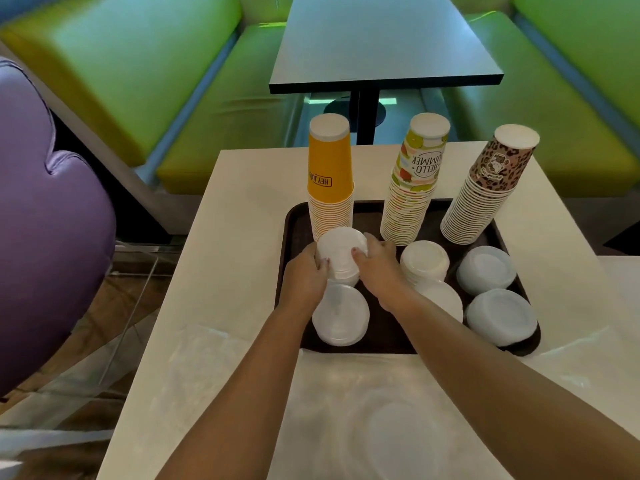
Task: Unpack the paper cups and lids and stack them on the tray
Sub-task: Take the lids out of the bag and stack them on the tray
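The tray [292, 237] sat on the worktop [221, 271], toward its far end; three upside-down cup stacks stood along the tray's back edge: the left cup stack [330, 181], the middle cup stack [414, 188] and the right cup stack [485, 192]; lid stacks lay in front of them in two rows; the left hand [306, 275] and right hand [377, 263] held the back-left lid stack [341, 256] from either side; a plastic wrapper [381, 410] lay on the worktop before the tray; another table [381, 43] stood behind.

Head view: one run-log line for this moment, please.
left hand + right hand: grip lid stack | place: tray | cup stacks: upright
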A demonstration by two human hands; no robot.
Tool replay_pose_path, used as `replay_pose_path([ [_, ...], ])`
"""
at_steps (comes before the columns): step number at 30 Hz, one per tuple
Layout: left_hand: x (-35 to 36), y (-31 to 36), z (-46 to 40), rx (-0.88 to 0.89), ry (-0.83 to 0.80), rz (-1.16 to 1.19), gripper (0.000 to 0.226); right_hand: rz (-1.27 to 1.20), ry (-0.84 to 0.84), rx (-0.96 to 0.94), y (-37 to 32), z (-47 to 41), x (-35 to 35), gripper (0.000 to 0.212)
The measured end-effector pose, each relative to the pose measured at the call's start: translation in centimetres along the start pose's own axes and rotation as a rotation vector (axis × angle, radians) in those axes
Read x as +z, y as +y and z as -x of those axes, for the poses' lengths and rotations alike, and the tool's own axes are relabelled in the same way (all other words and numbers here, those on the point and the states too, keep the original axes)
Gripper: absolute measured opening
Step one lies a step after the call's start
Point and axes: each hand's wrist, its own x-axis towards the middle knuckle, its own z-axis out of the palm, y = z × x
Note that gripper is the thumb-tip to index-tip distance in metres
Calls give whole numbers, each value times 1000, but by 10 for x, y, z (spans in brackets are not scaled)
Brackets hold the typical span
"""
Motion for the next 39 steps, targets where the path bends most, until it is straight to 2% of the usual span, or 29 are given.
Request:
replay_pose_path([
  [8, 8, -10, -6, -33, -8, -11, 32, 79, -2, 16, 15, -19, 13, 39],
  [12, 10, -13, -8, -56, -21, -4, 33, 14, -37, 17, 21, -21, 15, 42],
  [17, 10, -12, -7, -70, -27, 13, 32, -74, -4, 8, 23, -19, 17, 39],
  [24, 9, -2, -11, -114, -69, 56, 41, -68, -5, 15, 22, -22, 17, 50],
  [30, 9, 2, -12, -218, -124, 100, 47, -132, -22, 21, 28, -22, 17, 48],
  [32, 11, 0, -11, -246, -99, 115, 52, -128, -13, 6, 29, -20, 17, 49],
  [35, 10, 1, -3, -151, 48, 112, 54, -96, 24, -39, 28, -15, 12, 48],
  [39, 4, 10, 26, 96, 211, 140, 33, -127, 71, -126, 24, 8, 0, 41],
])
